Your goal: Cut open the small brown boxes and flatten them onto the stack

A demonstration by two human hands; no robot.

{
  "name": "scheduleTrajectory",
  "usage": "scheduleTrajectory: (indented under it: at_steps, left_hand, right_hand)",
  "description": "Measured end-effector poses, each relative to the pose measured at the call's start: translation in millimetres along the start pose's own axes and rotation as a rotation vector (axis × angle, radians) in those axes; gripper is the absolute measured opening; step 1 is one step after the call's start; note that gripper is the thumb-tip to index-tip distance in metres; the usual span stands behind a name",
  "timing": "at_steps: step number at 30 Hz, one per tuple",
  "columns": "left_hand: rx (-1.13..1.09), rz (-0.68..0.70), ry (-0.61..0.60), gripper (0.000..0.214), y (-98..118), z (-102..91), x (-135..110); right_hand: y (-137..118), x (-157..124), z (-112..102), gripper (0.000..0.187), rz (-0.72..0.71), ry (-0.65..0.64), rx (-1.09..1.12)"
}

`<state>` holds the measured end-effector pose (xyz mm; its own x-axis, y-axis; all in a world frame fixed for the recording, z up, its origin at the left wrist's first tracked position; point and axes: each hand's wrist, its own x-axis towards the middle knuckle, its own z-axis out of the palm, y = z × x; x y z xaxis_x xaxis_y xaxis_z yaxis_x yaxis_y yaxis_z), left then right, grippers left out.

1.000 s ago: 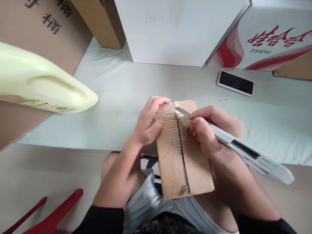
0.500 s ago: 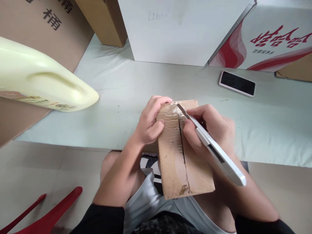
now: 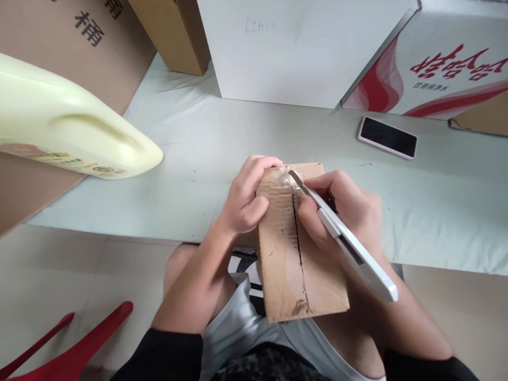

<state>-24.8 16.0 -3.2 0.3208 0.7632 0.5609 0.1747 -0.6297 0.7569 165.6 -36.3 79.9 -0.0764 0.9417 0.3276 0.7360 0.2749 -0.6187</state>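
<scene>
A small brown cardboard box [image 3: 280, 264] is held tilted above my lap, against the table's front edge. Clear tape, wrinkled and shiny, covers its far end, and a dark slit runs along the seam down its middle. My left hand [image 3: 248, 196] grips the far left edge, fingers over the back and thumb on the top face. In my right hand [image 3: 345, 206] is a white utility knife [image 3: 349, 243], pinched near the blade end. Its blade tip lies at the taped far end of the seam; whether it pierces the tape I cannot tell.
A phone [image 3: 387, 137] lies on the pale cloth-covered table [image 3: 190, 196]. Behind stand a white box [image 3: 278, 63], a red-and-white carton [image 3: 432, 74] and a brown box [image 3: 174, 37]. A pale yellow bottle [image 3: 87, 127] is at left, with red chair-like bars [image 3: 95, 333] below.
Hands, box and knife hold nearly the same pose. The knife's rear end has shifted very slightly left, and the whole view has moved a little.
</scene>
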Motion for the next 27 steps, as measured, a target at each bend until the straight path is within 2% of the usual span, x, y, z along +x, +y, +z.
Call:
scheduleTrajectory:
  at_steps: [27]
  left_hand:
    - [-0.008, 0.013, 0.017, 0.039, 1.6, 1.1, 0.7]
  right_hand:
    - [-1.4, -0.4, -6.1, 0.003, 0.016, -0.021, 0.137]
